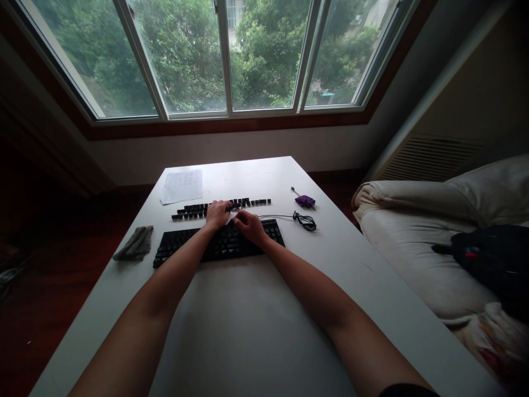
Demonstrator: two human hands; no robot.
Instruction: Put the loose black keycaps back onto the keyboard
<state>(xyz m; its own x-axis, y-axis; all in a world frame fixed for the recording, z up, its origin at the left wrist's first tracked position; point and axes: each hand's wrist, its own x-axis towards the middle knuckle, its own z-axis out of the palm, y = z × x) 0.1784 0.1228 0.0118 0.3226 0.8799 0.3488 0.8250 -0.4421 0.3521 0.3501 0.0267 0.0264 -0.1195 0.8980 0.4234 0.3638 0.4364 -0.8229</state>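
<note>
On the table [264, 325], across its far half: black keyboard [227, 247], lying flat, partly hidden beneath both arms [322, 303]. At its far edge: left hand [217, 214], fingers bent and directed toward the loose caps [193, 209]. Close beside: right hand [249, 225], fingers curled inward above the keys. Between the two hands: small white scrap [232, 216], apparently touched or pinched by the right fingertips; too small to confirm. Cannot tell the exact opening of either grip, nor confirm any cap in the left.

Status, judged from the layout: partway. Done: many caps off, set out in rows just behind the keyboard, apart from it. Left: loose caps not fitted; other caps apparently in place toward both ends of the keyboard. Count not readable. Cannot judge the direction of work, removal or refitting.

Set aside, apparently not in use: coiled cable [305, 221] and purple pouch [305, 201] at right, grey cloth [136, 243] at left, printed sheet [182, 186] near the far left corner.
</note>
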